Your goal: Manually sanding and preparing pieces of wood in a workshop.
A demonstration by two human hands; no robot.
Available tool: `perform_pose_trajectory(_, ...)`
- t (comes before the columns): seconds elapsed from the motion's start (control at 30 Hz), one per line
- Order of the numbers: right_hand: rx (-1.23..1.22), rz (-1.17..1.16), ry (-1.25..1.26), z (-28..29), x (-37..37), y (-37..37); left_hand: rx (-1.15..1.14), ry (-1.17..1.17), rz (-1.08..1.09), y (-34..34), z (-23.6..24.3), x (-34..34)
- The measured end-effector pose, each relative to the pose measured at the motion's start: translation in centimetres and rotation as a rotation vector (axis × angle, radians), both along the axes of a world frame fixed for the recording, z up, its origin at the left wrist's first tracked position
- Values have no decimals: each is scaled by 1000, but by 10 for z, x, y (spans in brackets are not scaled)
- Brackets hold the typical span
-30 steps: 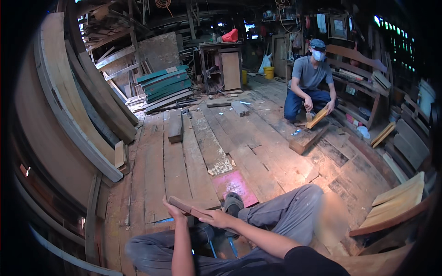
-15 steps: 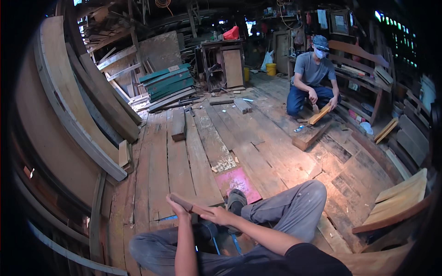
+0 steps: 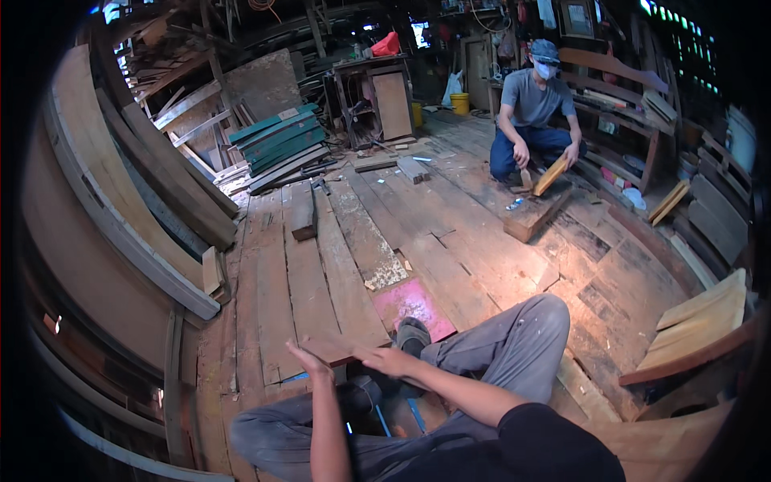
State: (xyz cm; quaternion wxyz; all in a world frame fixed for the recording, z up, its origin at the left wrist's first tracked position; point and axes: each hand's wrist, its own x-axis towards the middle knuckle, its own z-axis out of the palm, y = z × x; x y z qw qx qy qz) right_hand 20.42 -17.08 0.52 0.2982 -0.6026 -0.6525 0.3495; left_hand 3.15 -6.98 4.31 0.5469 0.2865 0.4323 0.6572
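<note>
My left hand (image 3: 312,361) and my right hand (image 3: 388,362) hold a flat piece of brown wood (image 3: 339,346), smeared by motion, above the plank floor (image 3: 281,273). The left is at one end, palm turned up; the right lies along the other end, fingers pointing left. Behind them are my bent legs in grey trousers (image 3: 514,345) and a sandaled foot (image 3: 413,333) on a pink panel (image 3: 414,301).
A co-worker (image 3: 536,108) squats at back right with a yellowish board (image 3: 551,174). Long boards (image 3: 136,185) lean at left; teal planks (image 3: 277,138) are stacked behind. A timber block (image 3: 303,210), another beam (image 3: 526,225) and pale boards (image 3: 687,317) lie around me.
The wood between my hands now looks blurred, shifting with both hands. My view has moved slightly, and the co-worker's board is held a little more steeply.
</note>
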Motion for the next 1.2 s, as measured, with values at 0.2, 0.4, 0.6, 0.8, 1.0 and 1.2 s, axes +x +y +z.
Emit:
perform_pose_trajectory(0.2, 182, 134, 93, 9, -24, 3, -73, -60, 30, 10, -11, -7)
perform_pose_trajectory(0.4, 149, -101, -101, -54, 14, 18, 2, 28, -50, 5, -1, 13)
perform_pose_trajectory(0.6, 410, 80, 62, -23, -12, 14, 11, 85, 32, 12, -14, -4)
perform_pose_trajectory(0.8, -205, 13, 221, -1, -21, 5, -50, 88, -13, 0, -6, -26)
perform_pose_trajectory(1.0, 504, 42, -7, -59, -15, 26, -44, 150, 50, 22, -19, -20)
perform_pose_trajectory(1.2, -31, 61, 179, 1, -31, 3, -76, 52, -20, 9, -8, -21)
